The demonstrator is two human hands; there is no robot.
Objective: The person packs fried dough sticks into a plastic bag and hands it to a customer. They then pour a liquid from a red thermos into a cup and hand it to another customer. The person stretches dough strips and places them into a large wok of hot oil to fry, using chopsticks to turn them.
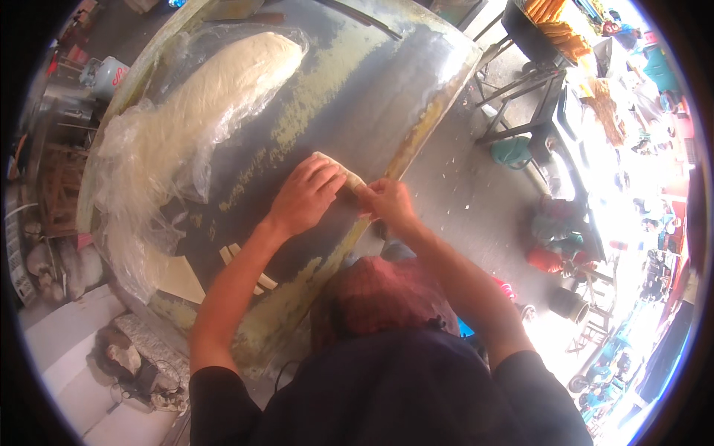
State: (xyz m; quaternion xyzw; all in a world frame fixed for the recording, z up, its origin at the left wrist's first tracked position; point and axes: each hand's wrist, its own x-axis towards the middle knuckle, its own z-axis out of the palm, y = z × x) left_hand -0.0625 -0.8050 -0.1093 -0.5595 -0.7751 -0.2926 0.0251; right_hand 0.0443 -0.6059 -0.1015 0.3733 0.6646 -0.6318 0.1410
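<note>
A short strip of pale dough (347, 174) lies near the right edge of a worn metal-topped table (329, 111). My left hand (309, 192) rests palm down at its far end, fingers bent over it; the fingertips' undersides are hidden. Between the thumb and fingers of my right hand (389, 205) is the strip's near end, at the table's edge. A large mass of dough (240, 78) lies under clear plastic film (128, 150) beyond my left hand. Close to my left forearm are a flat dough piece (181, 280) and narrow cut dough strips (269, 280).
Dark rods (362, 19) lie at the table's far side. A gas cylinder (109, 78) stands beyond its left edge. Across the floor to the right are a metal-legged stand (527, 111), a green watering can or bucket (511, 151) and orange-brown fried food (558, 28) in a dark container.
</note>
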